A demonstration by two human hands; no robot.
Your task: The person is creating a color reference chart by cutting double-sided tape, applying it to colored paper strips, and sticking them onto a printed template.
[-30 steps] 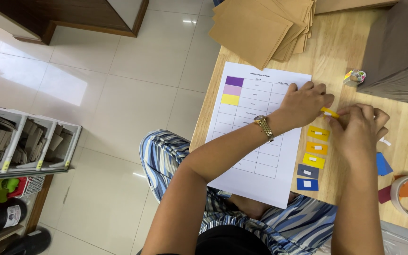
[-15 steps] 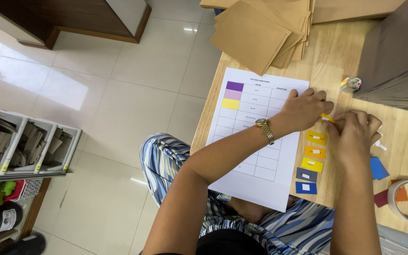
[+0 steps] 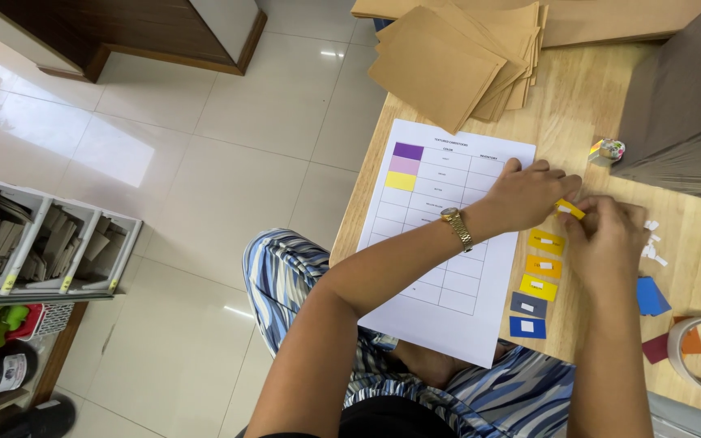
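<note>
White printed sheet (image 3: 448, 243) beside small white-labelled colour cards (image 3: 539, 284).

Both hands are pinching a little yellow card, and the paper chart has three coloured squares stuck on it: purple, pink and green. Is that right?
Not quite. The head view shows the left hand and right hand pinching the yellow card, but the third square on the paper chart is yellow, not green. Purple and pink are right.
</note>
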